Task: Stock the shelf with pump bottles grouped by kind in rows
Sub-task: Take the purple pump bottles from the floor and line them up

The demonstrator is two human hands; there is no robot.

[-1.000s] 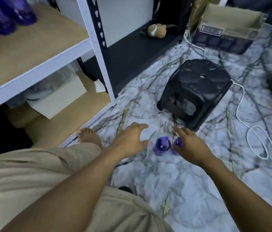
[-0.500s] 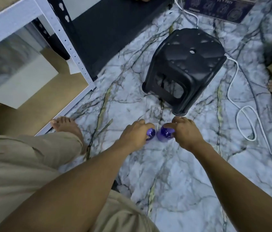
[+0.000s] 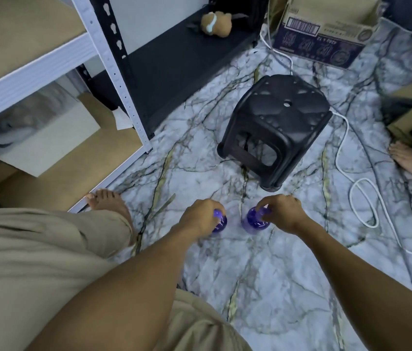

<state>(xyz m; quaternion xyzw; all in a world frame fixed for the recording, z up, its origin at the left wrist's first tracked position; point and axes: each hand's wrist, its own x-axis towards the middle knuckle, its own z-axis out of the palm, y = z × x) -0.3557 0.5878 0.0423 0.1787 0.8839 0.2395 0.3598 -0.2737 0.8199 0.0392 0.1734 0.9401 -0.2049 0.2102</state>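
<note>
Pickup step: left hand (image 3: pixel 201 216) grips top of one purple pump bottle (image 3: pixel 220 226), right hand (image 3: pixel 282 214) grips second purple pump bottle (image 3: pixel 251 224), both standing on floor (image 3: pixel 263 274) near black stool (image 3: pixel 276 127); next, probably lift both upright to shelf (image 3: pixel 30 62) left of stool.

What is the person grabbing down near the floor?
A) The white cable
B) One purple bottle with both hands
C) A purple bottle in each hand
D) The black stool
C: the left hand grips the top of one purple bottle and the right hand grips the top of a second purple bottle, just short of the black stool.
</note>
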